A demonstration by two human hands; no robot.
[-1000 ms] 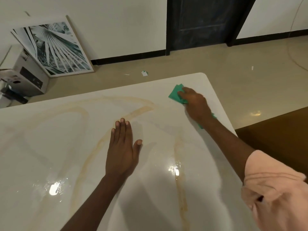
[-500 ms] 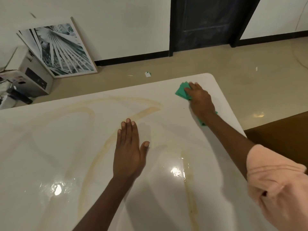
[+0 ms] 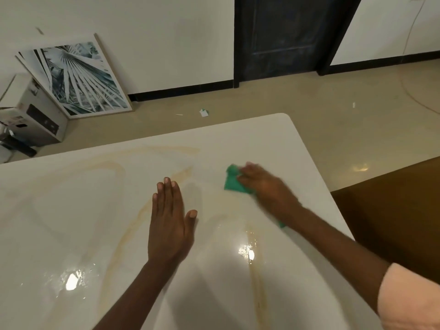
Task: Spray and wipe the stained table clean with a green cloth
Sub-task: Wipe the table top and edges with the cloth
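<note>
A white glossy table [image 3: 297,144] fills the lower view, marked with long brown curved stains [image 3: 119,244] and wet patches. My right hand [image 3: 266,189] lies flat on a green cloth [image 3: 232,182] and presses it to the tabletop right of centre; the hand is motion-blurred and covers most of the cloth. My left hand [image 3: 169,220] rests palm down on the table with straight fingers, just left of the cloth. No spray bottle is in view.
The table's far right corner [image 3: 283,115] is rounded; beyond it is beige floor with paper scraps [image 3: 204,112]. A framed leaf print [image 3: 76,77] and a white box [image 3: 31,113] lean at the back left. A brown surface [image 3: 392,210] lies right of the table.
My right hand has slid the green cloth from near the table's far right corner toward me and to the left, closer to my left hand. My left hand has stayed flat in place.
</note>
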